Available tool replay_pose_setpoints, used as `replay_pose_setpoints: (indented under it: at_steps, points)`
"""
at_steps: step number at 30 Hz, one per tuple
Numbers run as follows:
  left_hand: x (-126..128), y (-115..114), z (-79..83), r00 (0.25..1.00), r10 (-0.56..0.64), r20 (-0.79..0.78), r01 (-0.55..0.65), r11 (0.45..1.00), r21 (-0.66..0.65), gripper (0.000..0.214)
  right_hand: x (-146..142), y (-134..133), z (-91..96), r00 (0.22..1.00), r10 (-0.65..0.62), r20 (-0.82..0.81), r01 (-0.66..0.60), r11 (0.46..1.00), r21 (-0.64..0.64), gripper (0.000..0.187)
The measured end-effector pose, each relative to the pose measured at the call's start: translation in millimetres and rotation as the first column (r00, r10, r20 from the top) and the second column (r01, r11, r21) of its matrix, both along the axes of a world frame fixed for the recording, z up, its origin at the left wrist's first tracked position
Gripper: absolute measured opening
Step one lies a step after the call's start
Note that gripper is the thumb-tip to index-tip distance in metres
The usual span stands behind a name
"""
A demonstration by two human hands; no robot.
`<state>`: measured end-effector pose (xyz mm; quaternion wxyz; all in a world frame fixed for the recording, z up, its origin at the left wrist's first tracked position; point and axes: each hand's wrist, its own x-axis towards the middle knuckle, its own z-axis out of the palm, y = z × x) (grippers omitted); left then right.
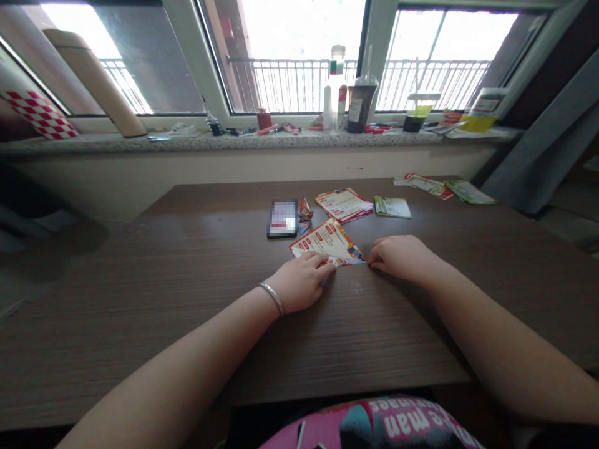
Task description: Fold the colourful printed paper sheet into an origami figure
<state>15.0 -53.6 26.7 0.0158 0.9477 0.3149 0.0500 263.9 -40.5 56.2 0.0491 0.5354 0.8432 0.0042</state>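
Note:
A red and white printed leaflet lies on the dark wooden table, folded along its near edge. My left hand, with a silver bracelet on the wrist, presses its curled fingers on the leaflet's near left corner. My right hand pinches the leaflet's near right corner with closed fingers. Both hands rest on the tabletop.
A phone and a small folded paper piece lie just behind the leaflet. A stack of leaflets and green cards sit further back, more papers at the far right. The windowsill holds bottles and cups.

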Motion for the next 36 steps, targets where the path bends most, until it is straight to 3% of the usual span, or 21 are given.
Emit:
replay_pose_setpoints:
  at_steps: [5,9,14,17,20,36]
  points:
    - [0.2,0.7,-0.7,1.000,0.000,-0.007,0.000,1.000,0.004,0.050,5.8,0.1,1.2,0.999,-0.006,0.045,0.007,1.000,-0.019,0.018]
    - [0.8,0.8,0.6,1.000,-0.015,-0.004,0.015,1.000,0.017,0.048,10.8,6.6,-6.1,0.998,-0.061,-0.022,0.061,0.998,0.002,0.025]
    - [1.1,0.7,0.5,1.000,-0.026,0.011,0.025,0.999,0.045,0.043,8.6,19.6,-32.8,0.958,-0.082,-0.275,0.118,0.986,0.116,0.033]
    - [1.3,0.7,-0.5,0.999,-0.030,0.018,0.028,0.998,0.064,0.039,-2.5,22.1,-50.7,0.909,-0.053,-0.413,0.124,0.981,0.148,0.049]
    - [2.1,1.0,-1.8,0.999,-0.030,0.025,0.028,0.996,0.087,0.037,-13.9,21.8,-60.6,0.906,-0.027,-0.422,0.088,0.988,0.127,0.068]
    - [13.7,0.6,-10.4,0.997,0.045,0.070,-0.053,0.991,0.120,0.037,-31.2,24.5,-60.7,0.910,-0.140,-0.389,0.172,0.984,0.047,0.080]
